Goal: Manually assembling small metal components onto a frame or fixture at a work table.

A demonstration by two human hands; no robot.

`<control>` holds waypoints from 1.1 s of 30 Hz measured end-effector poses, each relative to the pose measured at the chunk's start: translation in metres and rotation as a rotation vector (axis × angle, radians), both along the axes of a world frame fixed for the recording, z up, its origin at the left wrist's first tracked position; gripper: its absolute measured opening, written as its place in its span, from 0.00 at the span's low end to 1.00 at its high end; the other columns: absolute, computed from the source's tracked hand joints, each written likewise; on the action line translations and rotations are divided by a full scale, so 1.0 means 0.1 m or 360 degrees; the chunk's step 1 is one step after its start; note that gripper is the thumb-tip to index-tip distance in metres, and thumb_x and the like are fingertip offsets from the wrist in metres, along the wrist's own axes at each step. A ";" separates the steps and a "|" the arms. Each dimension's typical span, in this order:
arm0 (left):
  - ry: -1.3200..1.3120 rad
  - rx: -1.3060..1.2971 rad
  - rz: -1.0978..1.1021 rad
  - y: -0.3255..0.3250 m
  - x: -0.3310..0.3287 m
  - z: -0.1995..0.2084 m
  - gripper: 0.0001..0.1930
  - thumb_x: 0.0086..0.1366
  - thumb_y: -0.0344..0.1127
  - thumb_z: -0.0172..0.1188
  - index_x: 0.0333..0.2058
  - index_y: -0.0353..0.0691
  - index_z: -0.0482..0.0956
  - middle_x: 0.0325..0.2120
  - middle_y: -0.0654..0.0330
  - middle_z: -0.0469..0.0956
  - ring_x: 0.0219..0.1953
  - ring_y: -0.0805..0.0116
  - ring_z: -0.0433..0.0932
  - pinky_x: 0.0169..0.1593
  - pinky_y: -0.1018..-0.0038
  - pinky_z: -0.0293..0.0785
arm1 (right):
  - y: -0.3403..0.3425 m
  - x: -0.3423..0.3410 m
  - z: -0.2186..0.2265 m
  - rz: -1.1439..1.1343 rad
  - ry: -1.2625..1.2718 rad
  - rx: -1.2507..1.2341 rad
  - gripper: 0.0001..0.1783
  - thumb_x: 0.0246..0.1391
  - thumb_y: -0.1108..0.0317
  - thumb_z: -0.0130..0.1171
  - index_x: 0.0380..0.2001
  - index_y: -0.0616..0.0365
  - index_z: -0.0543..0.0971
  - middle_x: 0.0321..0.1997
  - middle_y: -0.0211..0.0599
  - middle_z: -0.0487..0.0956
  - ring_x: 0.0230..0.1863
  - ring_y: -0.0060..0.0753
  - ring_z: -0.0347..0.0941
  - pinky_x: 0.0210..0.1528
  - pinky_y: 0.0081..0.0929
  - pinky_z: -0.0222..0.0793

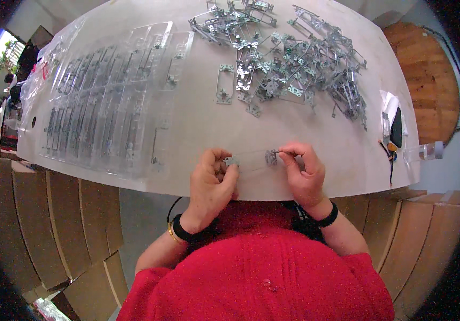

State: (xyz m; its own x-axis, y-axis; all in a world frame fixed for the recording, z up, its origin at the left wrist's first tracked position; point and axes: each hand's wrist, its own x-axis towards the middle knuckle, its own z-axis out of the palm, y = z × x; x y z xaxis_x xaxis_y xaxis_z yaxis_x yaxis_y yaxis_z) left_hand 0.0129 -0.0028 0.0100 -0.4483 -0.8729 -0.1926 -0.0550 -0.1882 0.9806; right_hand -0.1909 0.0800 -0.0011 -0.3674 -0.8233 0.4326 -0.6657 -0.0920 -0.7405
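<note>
Between my two hands, near the table's front edge, is a long thin metal wire frame with small metal plates at its ends (270,157). My left hand (214,176) pinches its left end between thumb and fingers. At the other end, the fingertips of my right hand (304,172) are closed on the small dark bracket end. Beyond my hands lies a large tangled heap of similar metal wire frames (289,64). One frame (224,84) lies apart at the heap's left side.
Clear plastic trays (107,101) holding rows of frames cover the table's left. At the right edge are a black phone-like object (396,127), a clear bottle (428,151) and a cable. Cardboard boxes (64,214) stand below on both sides. A round wooden board (425,75) is at far right.
</note>
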 end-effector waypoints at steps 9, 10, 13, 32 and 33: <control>-0.0083 -0.0116 -0.0025 -0.01 0.01 0.00 0.14 0.66 0.24 0.60 0.48 0.35 0.70 0.20 0.63 0.74 0.15 0.76 0.73 0.17 0.75 0.69 | -0.01 0.01 0.03 -0.0005 -0.0036 0.0025 0.10 0.56 0.77 0.66 0.40 0.55 0.79 0.39 0.40 0.83 0.39 0.43 0.81 0.42 0.32 0.77; -0.0081 -0.0121 -0.0024 -0.01 0.01 0.00 0.14 0.66 0.25 0.60 0.48 0.35 0.70 0.21 0.63 0.74 0.16 0.76 0.73 0.18 0.75 0.68 | -0.01 0.01 0.04 -0.0008 -0.0033 0.0019 0.10 0.56 0.77 0.66 0.40 0.55 0.79 0.39 0.40 0.83 0.39 0.43 0.81 0.42 0.32 0.77; -0.0053 -0.0108 -0.0017 0.01 0.01 -0.05 0.13 0.67 0.25 0.60 0.49 0.35 0.70 0.22 0.63 0.75 0.16 0.76 0.73 0.18 0.76 0.68 | -0.01 0.02 0.04 -0.0006 -0.0050 0.0002 0.09 0.57 0.76 0.66 0.41 0.55 0.79 0.39 0.41 0.83 0.40 0.43 0.81 0.42 0.33 0.77; -0.0039 -0.0029 -0.0031 0.03 0.02 -0.02 0.13 0.68 0.26 0.59 0.49 0.35 0.69 0.21 0.64 0.75 0.18 0.77 0.73 0.20 0.77 0.69 | 0.00 0.02 0.02 -0.0009 -0.0066 0.0019 0.08 0.58 0.74 0.66 0.40 0.55 0.79 0.38 0.40 0.82 0.37 0.40 0.81 0.39 0.32 0.77; -0.0039 -0.0027 -0.0031 0.03 0.02 -0.02 0.13 0.68 0.26 0.59 0.49 0.35 0.69 0.21 0.64 0.75 0.18 0.77 0.73 0.20 0.77 0.69 | 0.00 0.02 0.02 -0.0001 -0.0056 0.0029 0.08 0.58 0.74 0.66 0.40 0.55 0.79 0.38 0.40 0.82 0.37 0.40 0.81 0.39 0.32 0.77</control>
State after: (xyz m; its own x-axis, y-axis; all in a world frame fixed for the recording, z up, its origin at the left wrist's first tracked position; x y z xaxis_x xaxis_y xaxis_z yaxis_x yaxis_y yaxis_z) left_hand 0.0150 -0.0001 0.0081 -0.4606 -0.8673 -0.1889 -0.0824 -0.1701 0.9820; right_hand -0.1885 0.0803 0.0011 -0.3827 -0.8308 0.4042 -0.6392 -0.0778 -0.7651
